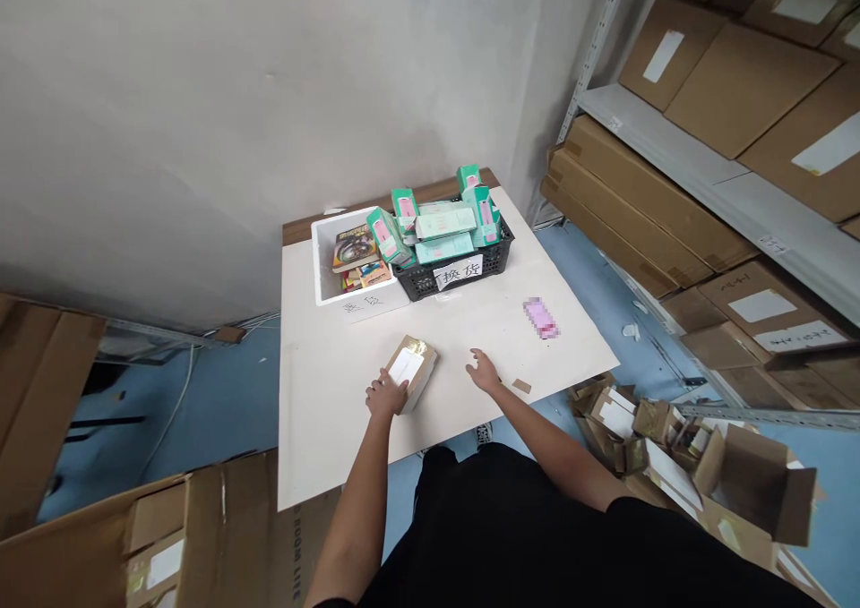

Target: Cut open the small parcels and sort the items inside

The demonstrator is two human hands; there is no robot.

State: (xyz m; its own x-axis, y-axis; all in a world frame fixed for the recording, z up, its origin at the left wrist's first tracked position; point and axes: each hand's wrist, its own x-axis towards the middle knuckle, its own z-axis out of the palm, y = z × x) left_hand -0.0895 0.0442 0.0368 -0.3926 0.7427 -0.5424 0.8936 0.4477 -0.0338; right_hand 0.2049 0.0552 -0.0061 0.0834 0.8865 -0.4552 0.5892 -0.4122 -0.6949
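A small brown cardboard box (425,368) with a white label and shiny tape at its far end lies on the white table (315,411). Over its near left corner rests my left hand (385,393), fingers and thumb gripping it. To the right of the box, my right hand (482,372) hovers at the tabletop with fingers apart and nothing in it. Near that hand is a small flat piece of brown card (521,386). Farther right lies a pink, pixelated object (541,318), its kind unclear.
At the table's back stand a white foam box (363,306) with books (355,248) and a black basket (494,259) of green-and-pink cartons (444,223). Shelves (672,138) of cardboard boxes rise on the right. Opened boxes (745,474) crowd the floor below; a large carton (248,527) stands front left.
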